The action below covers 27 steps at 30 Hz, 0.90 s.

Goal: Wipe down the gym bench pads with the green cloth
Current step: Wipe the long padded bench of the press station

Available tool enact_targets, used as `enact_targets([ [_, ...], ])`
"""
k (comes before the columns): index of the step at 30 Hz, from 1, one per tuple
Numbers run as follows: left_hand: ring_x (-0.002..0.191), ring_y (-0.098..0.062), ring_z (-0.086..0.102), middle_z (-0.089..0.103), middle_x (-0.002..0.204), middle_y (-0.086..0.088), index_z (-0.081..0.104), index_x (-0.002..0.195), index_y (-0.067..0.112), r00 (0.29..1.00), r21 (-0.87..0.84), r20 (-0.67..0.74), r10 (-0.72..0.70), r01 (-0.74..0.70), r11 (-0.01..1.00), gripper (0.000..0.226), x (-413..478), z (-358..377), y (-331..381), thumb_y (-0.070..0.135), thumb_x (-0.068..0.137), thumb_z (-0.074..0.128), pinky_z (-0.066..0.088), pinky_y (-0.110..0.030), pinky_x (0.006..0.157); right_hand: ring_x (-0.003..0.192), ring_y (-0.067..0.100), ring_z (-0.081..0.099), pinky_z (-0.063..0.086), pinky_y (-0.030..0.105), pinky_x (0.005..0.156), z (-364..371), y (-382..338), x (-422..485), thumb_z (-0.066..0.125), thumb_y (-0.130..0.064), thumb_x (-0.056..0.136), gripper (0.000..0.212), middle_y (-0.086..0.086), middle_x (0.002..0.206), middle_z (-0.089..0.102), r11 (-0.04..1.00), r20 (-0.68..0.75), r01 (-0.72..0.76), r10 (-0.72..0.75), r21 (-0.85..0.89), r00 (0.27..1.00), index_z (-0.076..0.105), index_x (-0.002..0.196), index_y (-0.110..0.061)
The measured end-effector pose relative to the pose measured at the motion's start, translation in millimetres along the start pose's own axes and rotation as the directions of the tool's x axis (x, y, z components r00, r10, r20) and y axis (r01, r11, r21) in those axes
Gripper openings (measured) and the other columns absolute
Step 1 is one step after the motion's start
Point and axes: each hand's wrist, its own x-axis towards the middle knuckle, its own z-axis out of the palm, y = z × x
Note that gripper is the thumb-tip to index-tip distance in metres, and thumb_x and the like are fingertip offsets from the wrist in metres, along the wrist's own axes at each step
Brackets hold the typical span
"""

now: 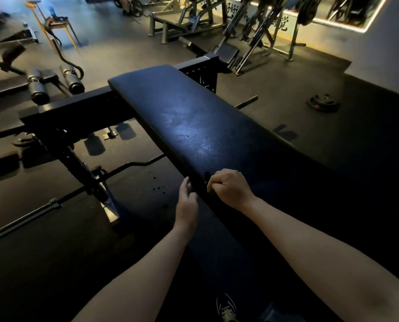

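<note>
While the right hand (228,189) rests on the pad (193,126) with its fingers curled tight, a dark scrap (206,175) shows just ahead of its knuckles. It is too dim to tell whether that is the cloth, or gripped. Just left of it, the left hand (188,202) lays relaxed fingers against the pad's side edge.

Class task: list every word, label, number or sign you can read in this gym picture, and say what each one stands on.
"觉": a large black brush character on the back wall, somewhat blurred.
Other black characters further left on that wall: blurred and cut off by machines, unreadable.
On the weight plate on the floor: markings too small to read.
On the bench pad: no text.
</note>
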Motion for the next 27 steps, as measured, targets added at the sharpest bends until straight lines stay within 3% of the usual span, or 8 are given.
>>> enact_targets([
  [3,0.127,-0.02,0.054,0.055,0.14,-0.002,0.044,0.145,0.031,1.0,-0.001,-0.013,0.022,-0.022,1.0,0.044,-2,-3,2,0.021,0.102,0.044,0.041,-0.048,0.112,0.084,0.016,0.058,0.047,0.034,0.078,4,-9,-5,0.047,-0.027,0.07,0.029,-0.005,0.076,0.069,0.998,-0.042,-0.059,0.059,-0.012,0.997,0.075,0.069,-0.026],
  [7,0.114,-0.016,0.06,0.06,0.13,-0.005,0.052,0.132,0.031,0.989,-0.038,-0.041,0.145,-0.147,0.988,0.032,-13,-12,3,0.037,0.101,0.045,0.048,-0.039,0.102,0.083,0.013,0.063,0.05,0.029,0.08,17,-33,0,0.057,-0.007,0.077,0.026,-0.002,0.081,0.073,0.984,-0.027,0.019,-0.014,0.177,1.0,0.079,0.08,-0.019],
  [10,0.113,-0.023,0.065,0.065,0.125,-0.005,0.052,0.13,0.038,0.992,-0.044,-0.045,0.115,-0.116,0.992,0.028,-9,-19,6,0.043,0.104,0.044,0.057,-0.034,0.083,0.099,0.014,0.064,0.048,0.023,0.091,27,-56,8,0.055,0.0,0.08,0.036,0.003,0.106,0.071,0.957,0.062,0.059,-0.08,0.285,0.995,0.074,0.108,-0.013],
  [14,0.098,-0.019,0.067,0.066,0.119,-0.008,0.046,0.137,0.027,0.997,-0.116,-0.074,0.024,-0.033,0.993,0.033,6,-28,17,0.025,0.104,0.052,0.056,-0.025,0.062,0.118,0.013,0.052,0.037,0.015,0.095,27,-64,8,0.049,0.0,0.088,0.061,0.006,0.136,0.054,0.951,0.243,-0.026,-0.053,0.309,0.969,0.041,0.146,-0.019],
  [17,0.105,-0.022,0.066,0.065,0.117,-0.009,0.055,0.12,0.019,0.987,-0.09,-0.158,0.037,-0.052,0.995,0.024,25,-33,15,0.008,0.099,0.057,0.058,-0.027,0.079,0.119,0.023,0.053,0.039,0.034,0.105,27,-42,6,0.051,-0.016,0.082,0.055,0.007,0.128,0.06,0.998,-0.017,0.023,-0.022,0.051,1.0,0.053,0.137,-0.017],
  [19,0.112,-0.026,0.063,0.063,0.122,-0.011,0.056,0.117,0.019,0.957,-0.051,-0.287,0.045,-0.062,0.997,0.024,37,-37,15,0.005,0.097,0.056,0.053,-0.034,0.098,0.116,0.03,0.055,0.04,0.044,0.104,27,-23,2,0.048,-0.025,0.079,0.047,0.007,0.12,0.065,0.988,-0.2,-0.087,0.06,-0.13,0.978,0.065,0.121,-0.014],
  [23,0.118,-0.022,0.055,0.056,0.131,-0.013,0.054,0.13,0.007,0.946,0.014,-0.318,0.06,-0.059,0.998,0.032,64,-38,18,0.004,0.098,0.054,0.041,-0.018,0.095,0.119,0.03,0.053,0.041,0.046,0.105,41,-6,-5,0.053,-0.027,0.079,0.042,0.009,0.121,0.063,0.958,-0.225,-0.119,0.06,-0.26,0.972,0.068,0.115,-0.011],
  [27,0.127,-0.033,0.053,0.055,0.138,-0.018,0.044,0.144,0.013,0.989,-0.014,-0.143,-0.028,0.027,1.0,0.045,88,-13,21,0.022,0.099,0.049,0.04,-0.044,0.113,0.113,0.028,0.049,0.04,0.043,0.099,43,-10,1,0.048,-0.03,0.08,0.035,0.004,0.112,0.058,0.926,-0.216,-0.118,0.041,-0.358,0.975,0.061,0.108,-0.015],
])
